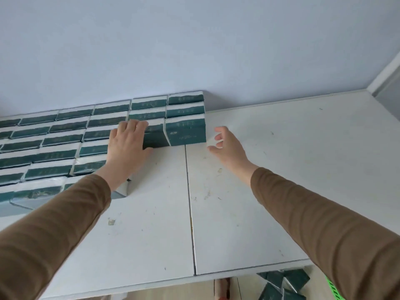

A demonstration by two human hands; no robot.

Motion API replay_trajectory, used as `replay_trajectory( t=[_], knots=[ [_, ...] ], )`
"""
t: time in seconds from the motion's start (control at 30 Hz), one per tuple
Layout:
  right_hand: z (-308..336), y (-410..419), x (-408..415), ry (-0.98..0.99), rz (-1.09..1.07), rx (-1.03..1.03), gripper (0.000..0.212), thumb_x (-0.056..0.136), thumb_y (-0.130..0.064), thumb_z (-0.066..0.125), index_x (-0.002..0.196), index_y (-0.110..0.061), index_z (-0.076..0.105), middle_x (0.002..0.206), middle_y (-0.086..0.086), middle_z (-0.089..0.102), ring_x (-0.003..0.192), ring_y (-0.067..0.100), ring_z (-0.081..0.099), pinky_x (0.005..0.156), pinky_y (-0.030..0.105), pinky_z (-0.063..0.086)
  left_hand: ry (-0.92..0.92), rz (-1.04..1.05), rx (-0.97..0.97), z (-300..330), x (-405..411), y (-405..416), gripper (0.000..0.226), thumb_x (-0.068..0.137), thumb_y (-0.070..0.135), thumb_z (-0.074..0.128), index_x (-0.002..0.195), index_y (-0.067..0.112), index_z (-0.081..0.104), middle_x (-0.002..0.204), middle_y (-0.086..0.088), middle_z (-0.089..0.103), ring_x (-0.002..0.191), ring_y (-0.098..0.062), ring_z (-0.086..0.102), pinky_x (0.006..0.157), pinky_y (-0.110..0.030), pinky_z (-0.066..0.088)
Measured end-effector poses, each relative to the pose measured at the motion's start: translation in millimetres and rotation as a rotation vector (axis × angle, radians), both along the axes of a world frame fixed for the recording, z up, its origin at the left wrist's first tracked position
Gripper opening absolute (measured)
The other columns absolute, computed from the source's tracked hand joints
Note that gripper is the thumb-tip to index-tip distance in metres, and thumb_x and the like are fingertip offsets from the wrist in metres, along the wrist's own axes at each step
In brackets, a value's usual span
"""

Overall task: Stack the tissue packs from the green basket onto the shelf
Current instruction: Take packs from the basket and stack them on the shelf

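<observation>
The left hand (127, 141) presses flat on the stacked tissue packs (65, 139); the right hand (227, 146), loosely open and empty, hovers just beside the end pack (186, 133).

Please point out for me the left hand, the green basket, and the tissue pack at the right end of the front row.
left hand (125, 144), head view, back of the hand.
green basket (334, 290), head view, rim.
tissue pack (187, 135), head view, front face.
</observation>
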State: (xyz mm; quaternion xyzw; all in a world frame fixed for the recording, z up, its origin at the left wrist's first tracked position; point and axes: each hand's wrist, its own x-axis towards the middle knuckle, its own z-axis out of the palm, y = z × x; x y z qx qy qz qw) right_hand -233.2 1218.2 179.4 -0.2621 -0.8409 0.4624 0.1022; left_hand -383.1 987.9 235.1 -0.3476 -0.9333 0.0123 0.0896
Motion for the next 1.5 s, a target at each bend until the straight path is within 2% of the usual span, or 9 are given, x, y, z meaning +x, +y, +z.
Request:
replay_trajectory(
  t=[0.07, 0.2, 0.33, 0.47, 0.7, 1.0, 1.23, 1.37, 1.5],
  knots=[
    [8, -4, 37, -0.032, 0.031, 0.139, 0.049, 0.092, -0.022, 0.065, 0.137, -0.017, 0.047, 0.126, 0.003, 0.054, 0.107, 0.018, 0.057, 0.090, 0.028, 0.045, -0.052, -0.054, 0.047, -2, 32, 7, 0.063, 0.083, 0.030, 0.070, 0.138, 0.019, 0.042, 0.132, -0.005, 0.049, 0.121, -0.031, 0.042, 0.103, -0.047, 0.039],
    [17, -18, 129, -0.085, 0.018, 0.340, 0.045, 0.093, -0.025, 0.060, 0.136, -0.020, 0.048, 0.132, 0.002, 0.052, 0.121, 0.020, 0.049, 0.094, 0.037, 0.047, -0.130, -0.180, 0.064, -9, 112, 20, 0.061, 0.085, 0.041, 0.068, 0.137, 0.018, 0.046, 0.134, -0.004, 0.049, 0.124, -0.028, 0.042, 0.103, -0.046, 0.040],
    [17, -34, 239, -0.121, -0.062, 0.458, 0.042, 0.093, -0.026, 0.058, 0.134, -0.022, 0.049, 0.131, -0.001, 0.052, 0.121, 0.020, 0.044, 0.091, 0.038, 0.047, -0.191, -0.333, 0.098, -21, 207, 30, 0.055, 0.085, 0.041, 0.067, 0.133, 0.020, 0.050, 0.132, -0.001, 0.051, 0.123, -0.026, 0.043, 0.101, -0.044, 0.042],
    [9, -46, 346, -0.155, -0.171, 0.493, 0.039, 0.093, -0.023, 0.059, 0.131, -0.019, 0.054, 0.130, 0.001, 0.053, 0.119, 0.022, 0.045, 0.096, 0.037, 0.043, -0.232, -0.526, 0.130, -34, 302, 46, 0.052, 0.083, 0.037, 0.069, 0.130, 0.021, 0.053, 0.128, 0.001, 0.052, 0.120, -0.027, 0.045, 0.098, -0.043, 0.043],
    [-23, -34, 501, -0.353, -0.342, 0.436, 0.037, 0.093, -0.025, 0.061, 0.129, -0.019, 0.054, 0.129, 0.003, 0.054, 0.120, 0.025, 0.045, 0.103, 0.039, 0.040, -0.325, -0.799, 0.105, -65, 441, 106, 0.048, 0.085, 0.032, 0.066, 0.129, 0.019, 0.054, 0.129, 0.001, 0.053, 0.121, -0.024, 0.044, 0.100, -0.041, 0.044],
    [-116, 55, 644, -0.515, -0.557, 0.184, 0.037, 0.096, -0.029, 0.060, 0.131, -0.018, 0.052, 0.127, 0.004, 0.052, 0.122, 0.024, 0.043, 0.101, 0.036, 0.041, -0.453, -0.939, -0.204, -156, 574, 242, 0.050, 0.087, 0.038, 0.064, 0.133, 0.022, 0.051, 0.132, 0.001, 0.050, 0.124, -0.023, 0.042, 0.102, -0.040, 0.041],
    [-230, 171, 707, -0.656, -0.577, 0.009, 0.047, 0.095, -0.023, 0.059, 0.138, -0.010, 0.047, 0.130, 0.011, 0.053, 0.122, 0.030, 0.047, 0.105, 0.035, 0.035, -0.587, -0.898, -0.348, -267, 641, 378, 0.053, 0.088, 0.029, 0.063, 0.136, 0.017, 0.046, 0.136, -0.002, 0.045, 0.126, -0.026, 0.040, 0.101, -0.041, 0.040],
    [-292, 226, 717, -0.750, -0.553, -0.053, 0.053, 0.096, -0.022, 0.057, 0.143, -0.005, 0.040, 0.134, 0.015, 0.050, 0.126, 0.032, 0.046, 0.108, 0.037, 0.036, -0.545, -0.890, -0.470, -335, 659, 446, 0.049, 0.089, 0.020, 0.059, 0.135, 0.012, 0.043, 0.137, -0.006, 0.044, 0.124, -0.027, 0.042, 0.100, -0.042, 0.040],
    [-346, 260, 721, -0.861, -0.556, -0.106, 0.041, 0.096, -0.012, 0.053, 0.134, -0.003, 0.043, 0.134, 0.017, 0.048, 0.126, 0.032, 0.045, 0.105, 0.036, 0.040, -0.444, -0.883, -0.576, -389, 665, 499, 0.045, 0.084, 0.003, 0.057, 0.127, 0.010, 0.046, 0.130, -0.009, 0.046, 0.115, -0.029, 0.046, 0.085, -0.042, 0.045]
  ],
)
